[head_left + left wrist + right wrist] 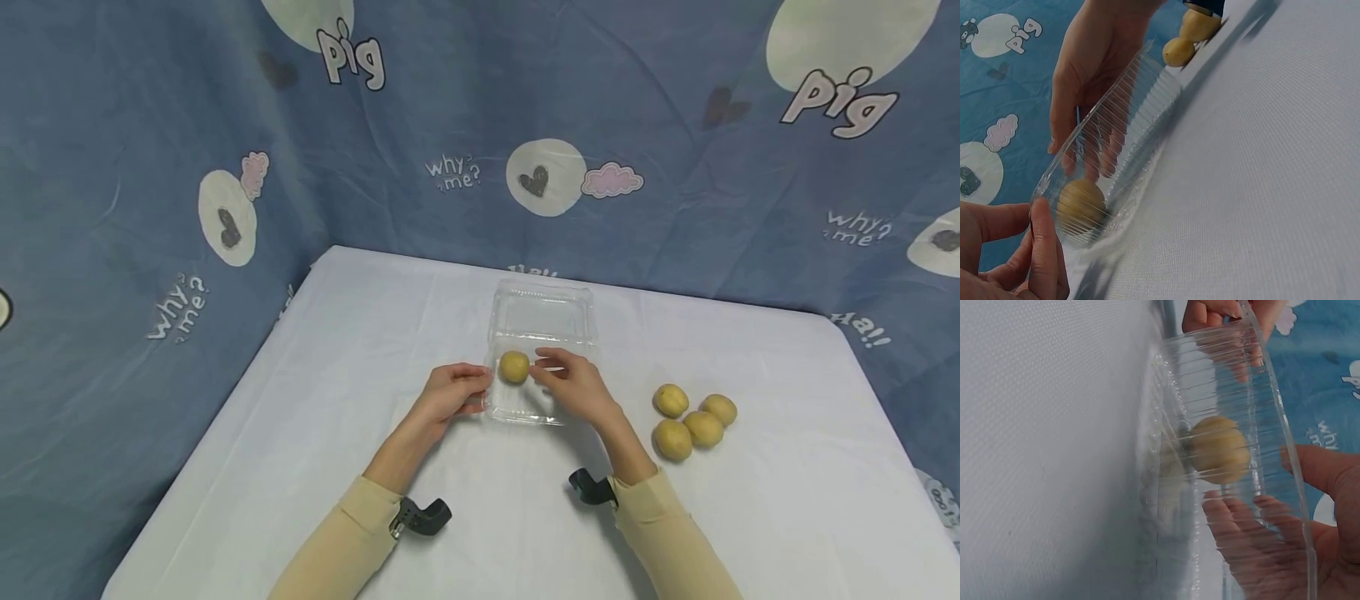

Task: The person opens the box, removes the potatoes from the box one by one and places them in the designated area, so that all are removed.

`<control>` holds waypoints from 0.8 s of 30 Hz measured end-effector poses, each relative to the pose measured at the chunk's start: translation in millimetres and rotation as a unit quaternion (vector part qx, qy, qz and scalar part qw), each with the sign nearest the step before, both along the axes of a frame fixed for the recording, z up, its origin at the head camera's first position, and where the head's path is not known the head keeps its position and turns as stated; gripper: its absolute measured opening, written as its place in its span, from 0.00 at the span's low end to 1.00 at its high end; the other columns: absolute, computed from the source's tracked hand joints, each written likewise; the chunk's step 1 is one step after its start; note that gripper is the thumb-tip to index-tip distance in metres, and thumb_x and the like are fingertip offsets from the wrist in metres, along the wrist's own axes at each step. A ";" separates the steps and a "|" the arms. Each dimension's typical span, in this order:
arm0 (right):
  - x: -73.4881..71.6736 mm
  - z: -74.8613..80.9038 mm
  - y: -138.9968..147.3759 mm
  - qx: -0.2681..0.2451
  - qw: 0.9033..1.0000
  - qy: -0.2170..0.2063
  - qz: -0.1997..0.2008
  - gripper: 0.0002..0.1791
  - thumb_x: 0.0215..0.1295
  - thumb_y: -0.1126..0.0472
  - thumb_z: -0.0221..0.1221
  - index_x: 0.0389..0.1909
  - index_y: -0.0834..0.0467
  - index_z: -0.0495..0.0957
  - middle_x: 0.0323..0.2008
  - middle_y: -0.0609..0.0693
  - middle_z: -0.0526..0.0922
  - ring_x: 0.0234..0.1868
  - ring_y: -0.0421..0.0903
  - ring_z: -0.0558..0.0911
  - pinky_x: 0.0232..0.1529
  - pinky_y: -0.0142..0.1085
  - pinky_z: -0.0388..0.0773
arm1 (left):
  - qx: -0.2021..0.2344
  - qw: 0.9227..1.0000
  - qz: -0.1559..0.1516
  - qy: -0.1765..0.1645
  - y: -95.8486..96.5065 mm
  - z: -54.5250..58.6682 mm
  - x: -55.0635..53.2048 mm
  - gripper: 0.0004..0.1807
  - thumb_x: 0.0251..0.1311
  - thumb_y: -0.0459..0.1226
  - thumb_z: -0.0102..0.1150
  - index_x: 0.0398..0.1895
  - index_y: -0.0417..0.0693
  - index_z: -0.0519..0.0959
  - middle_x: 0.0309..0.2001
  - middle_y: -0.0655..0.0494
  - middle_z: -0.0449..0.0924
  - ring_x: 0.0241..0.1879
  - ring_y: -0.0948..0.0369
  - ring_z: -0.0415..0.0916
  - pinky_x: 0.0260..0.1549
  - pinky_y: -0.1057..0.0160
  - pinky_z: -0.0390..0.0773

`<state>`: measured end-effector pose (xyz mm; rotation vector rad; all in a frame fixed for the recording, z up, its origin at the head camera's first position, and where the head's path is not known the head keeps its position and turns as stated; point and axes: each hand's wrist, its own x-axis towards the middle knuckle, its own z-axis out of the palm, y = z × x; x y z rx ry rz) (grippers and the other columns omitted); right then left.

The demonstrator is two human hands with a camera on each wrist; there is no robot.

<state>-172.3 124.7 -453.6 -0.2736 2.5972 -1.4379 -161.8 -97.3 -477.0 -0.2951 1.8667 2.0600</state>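
A clear plastic clamshell box (pixel 525 414) sits on the table, its lid (pixel 543 315) folded back behind it. Inside, toward the left wall, lies one round yellow fruit (pixel 514 367), seen through ribbed plastic in both wrist views. My left hand (pixel 455 390) pinches the box's left rim between thumb and fingers. Over the box, my right hand (pixel 573 383) has its fingers spread loosely just right of the fruit. In the right wrist view, a gap shows between the right thumb and fingers (pixel 1241 537), with nothing held there.
Several more yellow fruits (pixel 703 428) lie grouped on the white cloth to the right of the box, beyond my right forearm. The white-covered table (pixel 300 467) meets a blue printed curtain (pixel 450 108) at its back and left edges.
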 end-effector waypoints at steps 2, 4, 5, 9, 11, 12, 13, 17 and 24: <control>-1.1 -0.7 -1.0 0.001 1.000 -0.003 0.000 0.25 0.68 0.55 0.61 0.62 0.63 0.73 0.51 0.59 0.82 0.51 0.57 0.82 0.53 0.48 0.77 | 0.001 1.000 0.000 0.002 0.1 0.1 0.0 0.15 0.62 0.33 0.64 0.49 0.34 0.79 0.41 0.45 0.81 0.33 0.62 0.76 0.30 0.68 0.82; -2.1 -1.7 -1.9 0.000 1.000 -0.004 0.000 0.25 0.68 0.55 0.61 0.62 0.63 0.74 0.51 0.59 0.82 0.50 0.57 0.82 0.53 0.48 0.77 | 0.003 1.000 0.000 0.003 0.4 0.0 0.1 0.15 0.62 0.33 0.64 0.50 0.34 0.79 0.42 0.45 0.81 0.33 0.62 0.76 0.29 0.68 0.82; -2.6 -2.3 -2.6 0.000 1.000 -0.004 0.000 0.25 0.68 0.55 0.61 0.61 0.63 0.74 0.51 0.59 0.82 0.50 0.57 0.82 0.53 0.48 0.78 | 0.004 1.000 0.000 0.002 0.5 0.0 0.1 0.15 0.62 0.33 0.64 0.49 0.34 0.79 0.42 0.45 0.81 0.33 0.62 0.76 0.30 0.68 0.82; -3.7 -4.9 -5.1 -0.003 1.000 -0.007 0.002 0.24 0.68 0.56 0.61 0.61 0.63 0.74 0.51 0.60 0.82 0.50 0.57 0.82 0.51 0.47 0.79 | 0.002 1.000 0.001 0.002 0.9 -0.1 0.4 0.15 0.62 0.33 0.64 0.49 0.35 0.79 0.41 0.45 0.81 0.33 0.62 0.76 0.30 0.67 0.82; -4.0 -6.0 -6.6 -0.003 1.000 -0.010 0.003 0.24 0.68 0.56 0.61 0.61 0.63 0.74 0.51 0.60 0.82 0.50 0.57 0.82 0.51 0.46 0.79 | 0.002 1.000 0.000 0.002 1.1 -0.1 0.7 0.15 0.62 0.33 0.64 0.49 0.34 0.79 0.40 0.46 0.81 0.33 0.62 0.76 0.30 0.67 0.82; -4.1 -6.4 -7.3 -0.002 1.000 -0.010 0.004 0.24 0.68 0.56 0.61 0.61 0.63 0.74 0.51 0.60 0.82 0.50 0.58 0.82 0.50 0.46 0.79 | 0.003 1.000 0.000 0.002 1.3 0.0 0.8 0.15 0.62 0.33 0.64 0.49 0.34 0.79 0.40 0.46 0.81 0.33 0.62 0.76 0.30 0.67 0.82; -4.3 -6.6 -8.2 -0.001 1.000 -0.011 0.004 0.24 0.68 0.56 0.61 0.61 0.63 0.74 0.51 0.60 0.82 0.50 0.58 0.82 0.50 0.46 0.79 | 0.004 1.000 0.000 0.001 1.4 -0.1 0.8 0.15 0.62 0.33 0.64 0.49 0.34 0.79 0.39 0.47 0.81 0.33 0.63 0.76 0.30 0.67 0.82; -5.8 -7.6 -11.5 0.009 1.000 -0.008 0.002 0.24 0.68 0.54 0.61 0.60 0.63 0.75 0.51 0.60 0.82 0.50 0.58 0.82 0.50 0.46 0.80 | 0.007 1.000 0.000 -0.001 1.8 -0.1 0.5 0.14 0.62 0.33 0.64 0.48 0.35 0.80 0.36 0.49 0.81 0.32 0.63 0.76 0.29 0.68 0.82; -10.7 -10.1 -19.9 0.011 1.000 -0.006 -0.004 0.24 0.67 0.54 0.62 0.60 0.62 0.75 0.54 0.59 0.80 0.51 0.57 0.81 0.49 0.45 0.80 | 0.005 1.000 0.003 -0.001 0.9 -0.5 -0.3 0.14 0.62 0.34 0.64 0.48 0.36 0.80 0.33 0.52 0.79 0.31 0.63 0.76 0.28 0.68 0.82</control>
